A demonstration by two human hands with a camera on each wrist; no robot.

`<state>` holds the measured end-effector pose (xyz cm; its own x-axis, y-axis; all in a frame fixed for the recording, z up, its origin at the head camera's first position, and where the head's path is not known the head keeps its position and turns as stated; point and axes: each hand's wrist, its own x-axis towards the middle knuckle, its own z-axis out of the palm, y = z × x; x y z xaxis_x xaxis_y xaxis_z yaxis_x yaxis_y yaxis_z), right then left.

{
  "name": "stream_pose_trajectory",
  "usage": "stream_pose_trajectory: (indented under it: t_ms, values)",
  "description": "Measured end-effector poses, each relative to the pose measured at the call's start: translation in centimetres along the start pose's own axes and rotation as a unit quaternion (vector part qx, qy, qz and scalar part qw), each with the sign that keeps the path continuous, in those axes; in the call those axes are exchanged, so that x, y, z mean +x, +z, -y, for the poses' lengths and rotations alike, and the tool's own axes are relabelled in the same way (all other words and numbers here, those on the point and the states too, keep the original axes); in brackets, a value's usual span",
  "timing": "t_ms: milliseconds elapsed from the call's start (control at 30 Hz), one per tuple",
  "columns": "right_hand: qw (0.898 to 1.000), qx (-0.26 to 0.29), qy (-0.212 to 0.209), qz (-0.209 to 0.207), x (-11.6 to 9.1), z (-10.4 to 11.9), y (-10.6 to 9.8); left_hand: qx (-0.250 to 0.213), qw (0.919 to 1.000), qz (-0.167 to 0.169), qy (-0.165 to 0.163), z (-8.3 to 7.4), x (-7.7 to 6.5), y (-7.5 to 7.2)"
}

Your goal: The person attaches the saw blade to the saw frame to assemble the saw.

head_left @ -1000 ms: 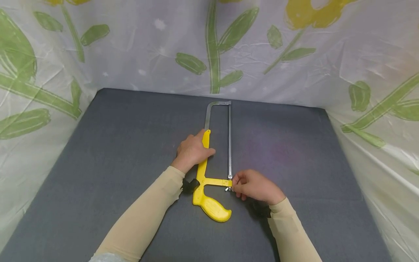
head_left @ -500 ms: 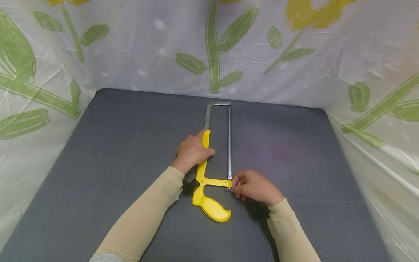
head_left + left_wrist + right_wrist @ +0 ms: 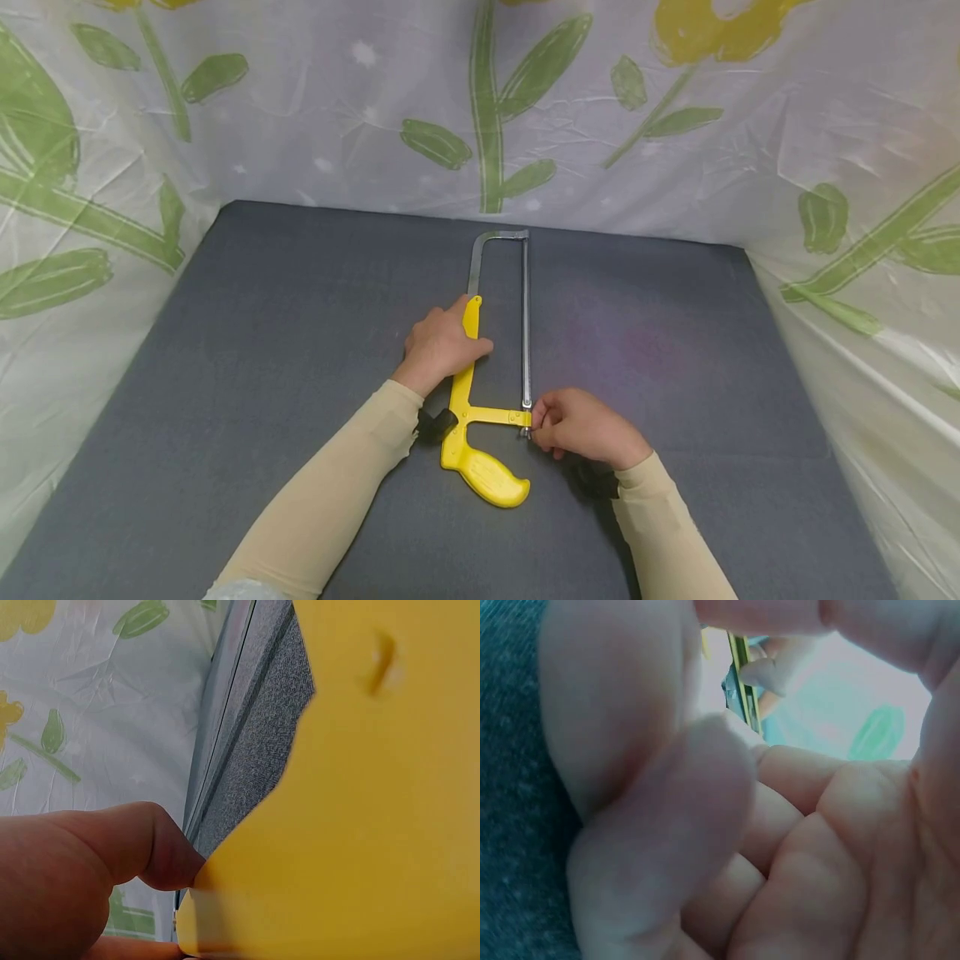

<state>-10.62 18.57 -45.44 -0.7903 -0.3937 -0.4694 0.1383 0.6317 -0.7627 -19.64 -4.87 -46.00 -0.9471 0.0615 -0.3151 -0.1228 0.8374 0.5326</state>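
A hacksaw (image 3: pixel 493 481) with a yellow handle and frame lies flat on the dark tabletop, its blade side (image 3: pixel 526 333) to the right. My left hand (image 3: pixel 441 343) holds the yellow frame from the left, its thumb across the top. In the left wrist view, the thumb (image 3: pixel 169 851) meets the edge of the yellow frame (image 3: pixel 360 825). With curled fingers, my right hand (image 3: pixel 588 427) pinches the small metal wing nut (image 3: pixel 524 433) at the blade's near end. The right wrist view shows the curled fingers (image 3: pixel 667 825); the nut is hidden there.
The dark grey tabletop (image 3: pixel 300 292) spreads around the saw. A pale curtain (image 3: pixel 315 100) with flower prints hangs behind it and along both sides. Black wrist bands (image 3: pixel 437 427) sit over beige sleeves.
The wing nut has turned: its wings stood out sideways earlier and look narrower now. Both hands stay almost in place, and the hacksaw lies where it was.
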Motion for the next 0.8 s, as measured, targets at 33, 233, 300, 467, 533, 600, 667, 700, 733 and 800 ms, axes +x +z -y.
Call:
stream_pose_trajectory:
  t_ms: [33,233,300,467,533,600,667,700,733,800]
  values:
    - [1.0,-0.004,0.001,0.0,-0.01,0.0,-0.04,0.0,1.0,0.0,-0.001,-0.02,0.01,-0.02]
    - [1.0,-0.019,0.0,-0.002,-0.11,0.04,-0.2,0.0,1.0,0.0,-0.001,-0.16,0.11,-0.05]
    - [1.0,-0.02,-0.001,0.0,-0.12,0.05,-0.22,0.0,1.0,-0.001,0.0,-0.17,0.15,-0.07]
    - [0.999,-0.032,-0.006,0.001,-0.22,0.27,-0.23,0.002,1.0,0.0,-0.002,-0.2,0.14,-0.11]
    - [0.999,-0.042,-0.001,-0.002,-0.24,0.34,-0.21,0.002,1.0,0.0,-0.002,-0.24,0.09,-0.12]
    - [0.999,-0.05,0.006,-0.004,-0.24,0.37,-0.17,0.002,1.0,0.001,-0.001,-0.25,0.05,-0.12]
    - [0.998,-0.057,0.013,-0.005,-0.21,0.36,-0.1,0.002,1.0,0.002,-0.001,-0.22,0.03,-0.1]
    - [0.998,-0.059,0.015,-0.005,-0.18,0.36,-0.06,0.003,1.0,0.002,-0.001,-0.19,0.03,-0.08]
    - [0.998,-0.059,0.016,-0.006,-0.16,0.37,-0.03,0.003,1.0,0.003,-0.002,-0.16,0.03,-0.05]
    - [0.998,-0.06,0.016,-0.005,-0.12,0.36,0.0,0.004,1.0,0.002,-0.003,-0.08,0.06,-0.01]
